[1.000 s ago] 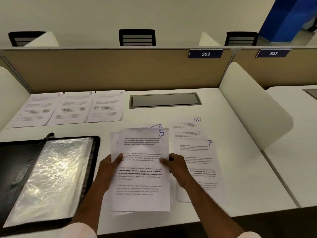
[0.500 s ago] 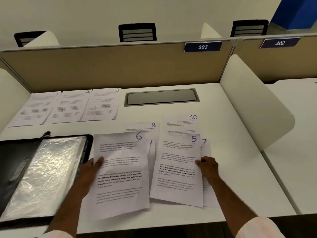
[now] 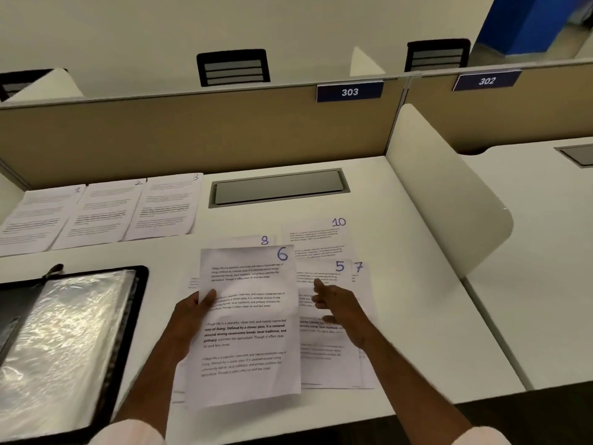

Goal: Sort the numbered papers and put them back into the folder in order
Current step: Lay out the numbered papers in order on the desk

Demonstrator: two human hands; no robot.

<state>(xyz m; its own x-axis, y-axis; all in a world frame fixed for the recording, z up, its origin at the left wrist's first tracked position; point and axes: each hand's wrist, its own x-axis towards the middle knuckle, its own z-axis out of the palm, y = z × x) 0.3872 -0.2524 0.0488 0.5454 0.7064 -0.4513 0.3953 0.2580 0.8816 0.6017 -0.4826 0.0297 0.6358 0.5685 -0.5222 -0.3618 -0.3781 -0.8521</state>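
I'm logging: folder (image 3: 138, 303) lying open left, showing sleeve (image 3: 70, 332); left hand (image 3: 189, 319) pinching sheet 6 (image 3: 250, 342); right hand (image 3: 340, 306) hovering slack-fingered over sheet 5 (image 3: 327, 358).

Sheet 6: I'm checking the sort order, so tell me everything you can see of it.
Sheet 6 is white paper with black printed paragraphs, a few lines bold, and a blue handwritten 6 in its top right corner. It faces up, slightly bowed, near the front edge of the desk. The left hand grips its left edge, thumb on top. It overlaps sheet 5 and covers most of sheet 8.
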